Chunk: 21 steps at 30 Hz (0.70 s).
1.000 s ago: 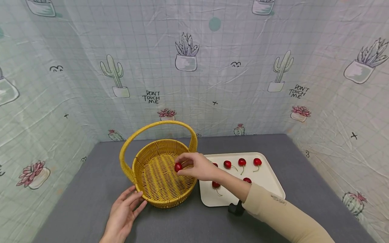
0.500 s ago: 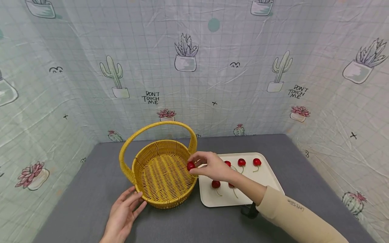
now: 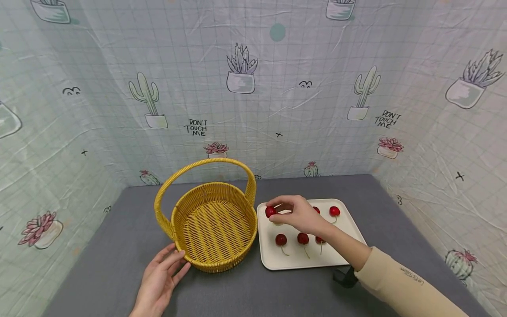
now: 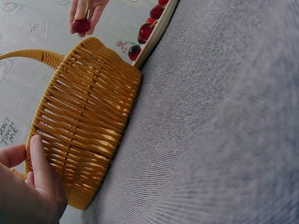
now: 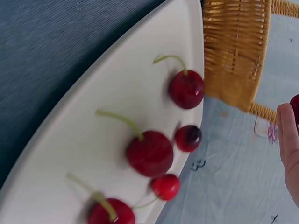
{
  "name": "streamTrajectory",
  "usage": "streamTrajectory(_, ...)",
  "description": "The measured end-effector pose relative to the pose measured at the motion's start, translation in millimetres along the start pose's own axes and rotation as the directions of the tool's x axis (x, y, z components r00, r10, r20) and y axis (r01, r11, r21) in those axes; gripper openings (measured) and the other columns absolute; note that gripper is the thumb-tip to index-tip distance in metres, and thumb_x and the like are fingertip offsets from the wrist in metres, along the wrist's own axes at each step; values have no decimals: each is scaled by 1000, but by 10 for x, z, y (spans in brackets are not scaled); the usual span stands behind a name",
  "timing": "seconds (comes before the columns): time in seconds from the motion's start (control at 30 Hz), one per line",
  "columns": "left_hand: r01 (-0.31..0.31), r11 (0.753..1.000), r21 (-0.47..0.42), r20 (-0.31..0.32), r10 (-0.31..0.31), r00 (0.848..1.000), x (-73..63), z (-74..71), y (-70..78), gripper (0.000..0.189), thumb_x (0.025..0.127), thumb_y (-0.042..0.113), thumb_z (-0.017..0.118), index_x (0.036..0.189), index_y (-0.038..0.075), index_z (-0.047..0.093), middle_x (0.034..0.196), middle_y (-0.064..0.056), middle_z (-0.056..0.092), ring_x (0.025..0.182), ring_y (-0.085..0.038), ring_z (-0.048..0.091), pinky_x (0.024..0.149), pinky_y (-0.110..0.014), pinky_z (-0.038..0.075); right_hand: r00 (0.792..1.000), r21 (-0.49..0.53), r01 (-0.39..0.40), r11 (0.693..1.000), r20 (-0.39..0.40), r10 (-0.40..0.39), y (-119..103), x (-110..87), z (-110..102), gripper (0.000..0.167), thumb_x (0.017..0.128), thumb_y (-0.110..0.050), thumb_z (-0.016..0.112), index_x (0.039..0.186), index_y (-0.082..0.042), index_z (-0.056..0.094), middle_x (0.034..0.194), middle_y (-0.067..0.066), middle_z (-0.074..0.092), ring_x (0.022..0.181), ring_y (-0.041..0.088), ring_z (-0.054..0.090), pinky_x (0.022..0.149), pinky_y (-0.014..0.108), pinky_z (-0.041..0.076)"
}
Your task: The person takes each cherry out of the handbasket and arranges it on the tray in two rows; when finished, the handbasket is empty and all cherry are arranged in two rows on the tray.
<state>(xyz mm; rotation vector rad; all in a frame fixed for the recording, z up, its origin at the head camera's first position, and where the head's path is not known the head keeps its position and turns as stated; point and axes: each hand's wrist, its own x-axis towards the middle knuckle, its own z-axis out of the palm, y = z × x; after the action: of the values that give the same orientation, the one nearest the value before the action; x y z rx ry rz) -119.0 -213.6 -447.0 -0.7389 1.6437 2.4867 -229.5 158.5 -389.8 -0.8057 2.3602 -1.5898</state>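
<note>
Between the thumb and fingers of my right hand (image 3: 299, 214) a red cherry (image 3: 270, 212) is pinched, over the back left corner of the cream tray (image 3: 273, 262). The left wrist view shows this cherry with its stem (image 4: 81, 25). Several other stemmed cherries (image 3: 281, 239) lie on the tray, some partly hidden behind my right hand and arm. A yellow woven basket (image 3: 215, 266) with a tall hoop handle stands left of the tray, bare weave showing inside it. My left hand (image 3: 158, 275) touches the basket's front left side, its fingers mostly straight against the outer wall near the rim.
A grey cloth (image 3: 237, 293) covers the table. Pale sheets (image 3: 277, 101) printed with cacti rise behind it and at both sides. Below my right wrist a black piece (image 3: 346, 277) hangs, part of the wrist gear.
My right hand has moved right, from above the basket to above the tray's left corner, with the cherry still pinched. My left hand and the basket have stayed in place.
</note>
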Motion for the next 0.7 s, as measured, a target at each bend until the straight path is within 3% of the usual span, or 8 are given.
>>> streamTrajectory(0.17,3,1000,-2,0,-3,1000,-4,5,3,41,102,11,67,133,18,41,108,5,63,97,-8,67,95,-34,59,999,-52,-10,999,-48,7,70,-91,-125,35,93,-20,80,126,-11,71,115,8,73,107,29,69,82,31,61)
streamTrajectory(0.4,3,1000,-2,-2,-3,1000,0,4,-4,41,101,11,67,133,18,42,106,5,62,97,-8,67,95,-34,59,994,-47,-45,998,-101,40,182,-229,-267,37,92,-19,82,124,-7,69,117,9,71,109,33,68,83,33,62)
streamTrajectory(0.7,3,1000,-4,0,-3,1000,8,1,-7,42,101,10,67,133,18,41,109,5,63,97,-8,67,94,-33,59,985,-87,-110,990,-145,96,314,-437,-459,39,91,-20,82,124,-4,68,114,14,70,106,34,68,81,48,63)
